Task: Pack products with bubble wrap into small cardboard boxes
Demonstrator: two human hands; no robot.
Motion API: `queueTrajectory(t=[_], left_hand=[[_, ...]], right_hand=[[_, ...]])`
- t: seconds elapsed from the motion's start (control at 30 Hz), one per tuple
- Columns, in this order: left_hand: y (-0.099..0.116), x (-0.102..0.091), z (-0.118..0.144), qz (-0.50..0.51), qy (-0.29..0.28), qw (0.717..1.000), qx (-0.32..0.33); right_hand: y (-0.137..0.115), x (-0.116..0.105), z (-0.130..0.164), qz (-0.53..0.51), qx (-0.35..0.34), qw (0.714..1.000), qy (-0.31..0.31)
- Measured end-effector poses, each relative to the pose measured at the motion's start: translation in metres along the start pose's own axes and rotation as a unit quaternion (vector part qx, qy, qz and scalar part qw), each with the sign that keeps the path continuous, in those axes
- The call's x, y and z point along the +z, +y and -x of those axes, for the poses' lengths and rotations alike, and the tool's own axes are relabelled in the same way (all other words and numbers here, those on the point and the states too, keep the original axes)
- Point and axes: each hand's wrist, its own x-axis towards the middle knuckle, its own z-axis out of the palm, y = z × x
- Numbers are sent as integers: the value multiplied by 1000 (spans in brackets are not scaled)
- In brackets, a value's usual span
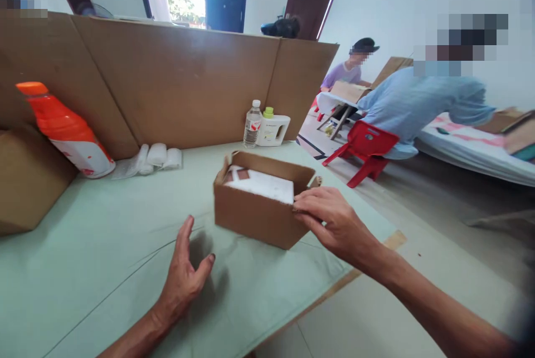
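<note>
An open-topped cardboard box (251, 213) stands on the pale green tabletop in front of me. Inside it lies a white block-like item (263, 184) with a brown patch near its left end; I cannot tell its kind. My right hand (330, 218) pinches the box's near right corner, thumb outside and fingers over the rim. My left hand (188, 269) is off the box, to its lower left, with thumb and fingers apart and nothing between them.
A cardboard screen (188, 79) runs along the table's back. Before it stand a leaning orange bottle (71, 129), white rolls (157, 155), a clear bottle (252, 126) and a white jug (273, 130). Another carton (33, 179) sits left. People work beyond, one on a red chair (368, 143).
</note>
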Motion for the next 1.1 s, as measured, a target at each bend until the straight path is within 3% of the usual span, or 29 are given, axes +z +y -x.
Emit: queueTrajectory(t=[0.07,0.17,0.23,0.3,0.43,0.53,0.6,0.77,0.87,0.93,1.03,1.1], left_hand=[[5,-26,8,24,8,1000,2],[4,-58,27,61,3,998,-26],[1,-66,40,97,-8,994,-55],[0,-64,48,134,-21,987,-83],[3,-53,53,181,-52,979,-84],[4,-60,49,191,-27,979,-73],[0,-74,45,196,16,977,-86],[-32,-141,35,156,124,970,-138],[-57,-183,31,102,178,963,-177],[-72,-201,32,74,196,957,-199],[-85,-204,38,63,213,951,-214],[-89,-195,43,77,230,946,-215]], right_hand=[[-29,-9,24,-38,5,998,50],[-40,-2,58,-103,140,979,109],[-34,22,75,-164,243,953,73],[-29,55,86,-225,302,926,2],[-43,110,89,-304,326,888,-112],[-65,126,74,-320,324,880,-131],[-81,134,54,-322,308,884,-141],[-127,179,-16,-364,230,890,-150],[-152,214,-46,-450,170,861,-163],[-161,233,-54,-494,145,839,-173],[-156,245,-56,-520,154,816,-201],[-144,243,-60,-501,170,819,-223]])
